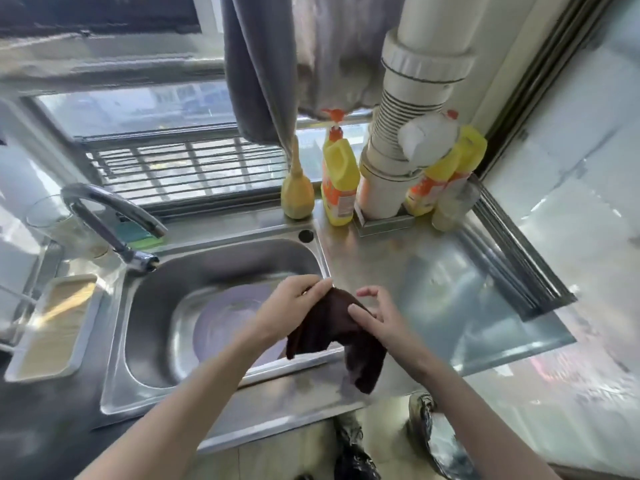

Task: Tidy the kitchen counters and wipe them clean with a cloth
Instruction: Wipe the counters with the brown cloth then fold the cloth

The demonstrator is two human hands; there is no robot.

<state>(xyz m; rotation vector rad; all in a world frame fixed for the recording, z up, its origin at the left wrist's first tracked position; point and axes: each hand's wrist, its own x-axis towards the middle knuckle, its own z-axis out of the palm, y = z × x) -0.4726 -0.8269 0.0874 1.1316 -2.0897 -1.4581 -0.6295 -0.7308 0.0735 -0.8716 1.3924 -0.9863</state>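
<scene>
A dark brown cloth (341,336) hangs over the right rim of the steel sink (221,271), its lower end drooping past the counter's front edge. My left hand (287,306) pinches the cloth's top corner between thumb and fingers. My right hand (375,311) rests its thumb and fingers on the cloth's right side, the other fingers spread and raised. The steel counter (433,289) stretches to the right of both hands.
Yellow detergent bottles (339,181) (446,171), a yellow squeeze bottle (297,194) and a white pipe (401,150) stand at the back by the window. A chrome tap (110,223) curves over the sink. A tray (52,327) lies left, and a round plate (235,323) in the basin.
</scene>
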